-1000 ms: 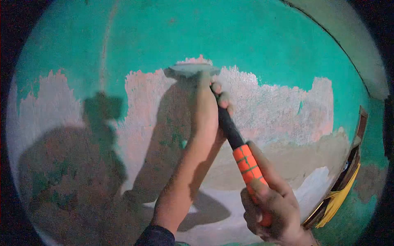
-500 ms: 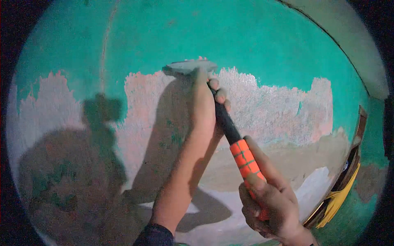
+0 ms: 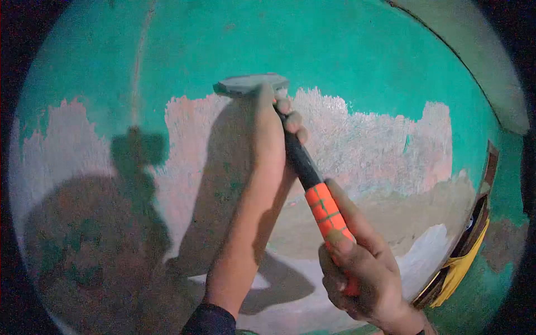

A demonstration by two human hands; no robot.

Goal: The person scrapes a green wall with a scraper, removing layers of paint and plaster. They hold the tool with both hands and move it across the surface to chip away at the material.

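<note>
A long-handled scraper [image 3: 302,161] with a black shaft and an orange grip slants up toward the wall. My left hand [image 3: 272,120] is closed around the top of the shaft, just under the wide grey head [image 3: 237,84]. Lower down, my right hand [image 3: 365,268] wraps round the orange grip [image 3: 325,211]. The head lies against the green paint [image 3: 335,50], near its ragged lower edge. Below that edge is a pale, pinkish stripped band [image 3: 371,148]. My left hand hides part of the head.
Shadows of my head and arms [image 3: 95,234] darken the left and middle of the wall. A brownish band [image 3: 357,220] runs below the stripped part. On the right are a wooden frame [image 3: 489,167] and a yellow cloth [image 3: 460,268]. A dark line [image 3: 441,42] marks the wall's upper right edge.
The scraper and both hands have shifted slightly left and up in view. The grip of each hand is the same. The wall's paint edge looks unchanged.
</note>
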